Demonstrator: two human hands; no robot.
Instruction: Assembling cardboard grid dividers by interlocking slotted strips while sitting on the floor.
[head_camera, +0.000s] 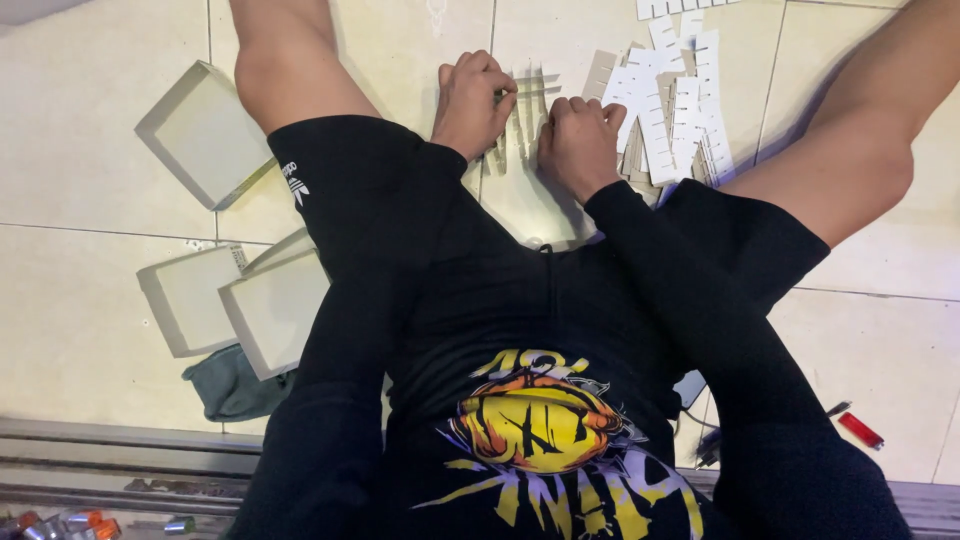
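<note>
Seated on tiled floor (80, 150), legs spread, both arms in long black sleeves reaching forward between the knees; left hand (470, 100) knuckles up, fingers curled tight, pinching the upper end of a slotted cardboard divider assembly (520, 130); right hand (580, 140) just beside it, also fisted, fingers closed on the same assembly's right side; hands near each other but not touching; wrists bent down toward the floor.

Divider assembly: pale grey-white card strips with comb-like slots, standing on edge and interlocked, casting striped shadows on the tile; lying on the floor between the thighs, about mid-width of the floor patch in view, toward its far edge.

Loose pile of flat white slotted strips (675, 100) just right of the right hand, fanned and overlapping, reaching the far edge of view; grey card showing under the pile.

Left side of floor: one shallow open cardboard tray (205, 130) near the left knee, tilted; two more open trays (240, 300) overlapping beside the left thigh; dark green cloth (230, 385) touching the nearer tray's corner.

Near-right floor: red lighter (860, 430); near-left corner: small metal and orange cylinders (60, 525), too small to identify; metal door track (130, 460) along the near edge; cream tiles, thin dark grout lines.
</note>
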